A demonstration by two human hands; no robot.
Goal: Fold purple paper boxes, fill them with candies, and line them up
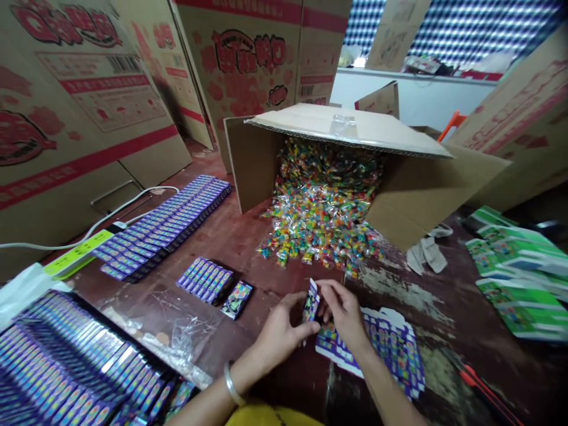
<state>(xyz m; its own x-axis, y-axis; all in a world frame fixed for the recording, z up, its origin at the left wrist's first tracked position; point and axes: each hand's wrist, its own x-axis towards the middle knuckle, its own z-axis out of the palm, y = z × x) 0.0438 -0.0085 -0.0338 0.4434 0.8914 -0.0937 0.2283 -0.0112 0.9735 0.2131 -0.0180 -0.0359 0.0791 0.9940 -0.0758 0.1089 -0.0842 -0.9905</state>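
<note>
My left hand (279,334) and my right hand (344,313) meet at the table's front middle, both pinched on one small purple printed box (311,303) held upright between them. Under my right hand lies a stack of flat unfolded purple box blanks (393,349). Beyond my hands a heap of small colourful wrapped candies (322,219) spills from a large cardboard carton (355,127) lying on its side. A short row of filled purple boxes (205,279) and a single one (236,299) lie left of my hands.
Long rows of purple boxes lie at the left middle (164,225) and front left (66,367). A green power strip (77,253) with a white cable is at the left. Green flat packs (517,272) are stacked at the right. Big printed cartons (66,100) wall the back.
</note>
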